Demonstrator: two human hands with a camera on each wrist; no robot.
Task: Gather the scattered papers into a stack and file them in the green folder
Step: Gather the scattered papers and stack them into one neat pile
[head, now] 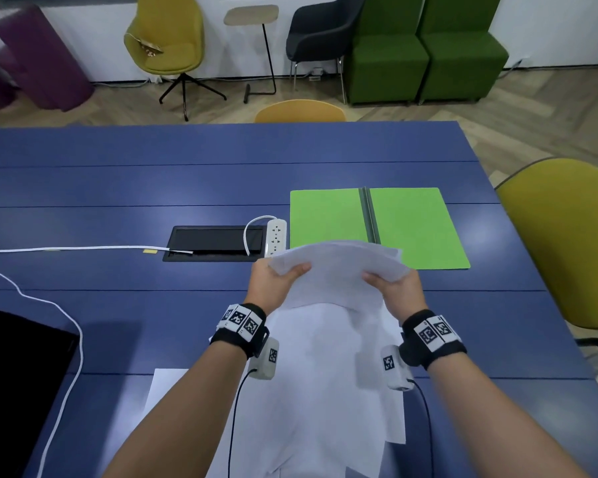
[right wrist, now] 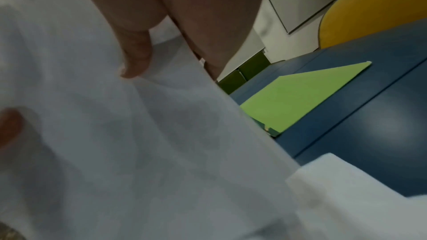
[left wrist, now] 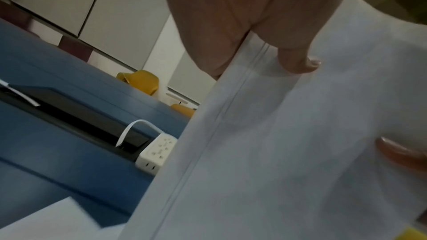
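Gripping one paper sheaf [head: 339, 267], two hands, left [head: 273, 282] and right [head: 396, 293], near one open green folder [head: 411, 225]

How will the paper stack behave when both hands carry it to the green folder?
Probably floppy: the paper stack already bows between the left hand and right hand. Its edges look uneven, so sheets may slide apart. It seems light.

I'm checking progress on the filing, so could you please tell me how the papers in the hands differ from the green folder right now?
The papers are white, lifted off the table and bowed, gripped by the left hand and the right hand; the green folder lies flat and open on the blue table, untouched. The papers overlap the folder's near edge in the head view. Both are thin and sheet-like.
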